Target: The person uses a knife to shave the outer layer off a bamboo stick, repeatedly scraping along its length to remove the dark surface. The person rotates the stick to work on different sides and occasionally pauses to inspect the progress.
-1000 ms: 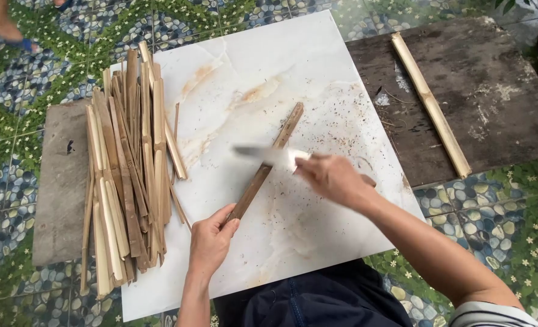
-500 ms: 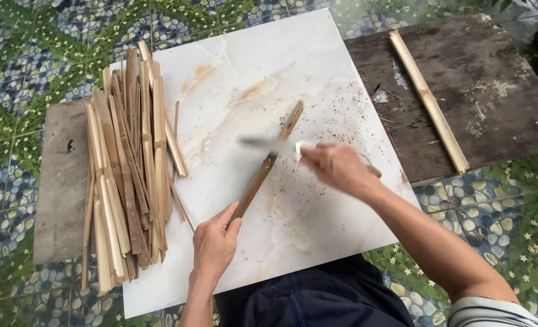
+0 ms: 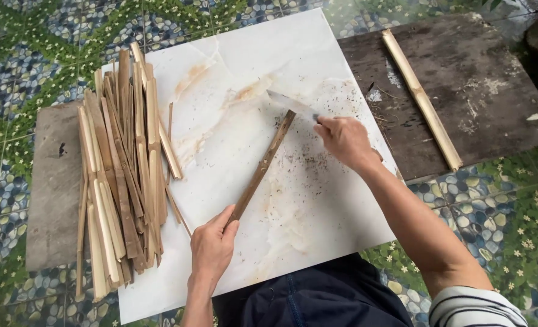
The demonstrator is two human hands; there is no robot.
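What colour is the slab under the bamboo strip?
White with tan marbling, on the slab beneath the strip; head view.

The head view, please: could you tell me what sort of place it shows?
Probably a home yard or patio used for bamboo craft: a patterned pebble-print tiled floor, a white marble-look tile as a work surface, and a pile of split bamboo strips.

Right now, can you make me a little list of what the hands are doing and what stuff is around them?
Left hand: grips the near end of a brown bamboo strip lying slanted on the tile
Right hand: holds a knife with its blade at the strip's far end
Work surface: white marbled tile, speckled with dark shavings
Left of the hands: pile of split bamboo strips, partly on a grey board
Right side: dark wooden board with one pale bamboo piece on it
Floor: green and blue pebble-pattern tiles
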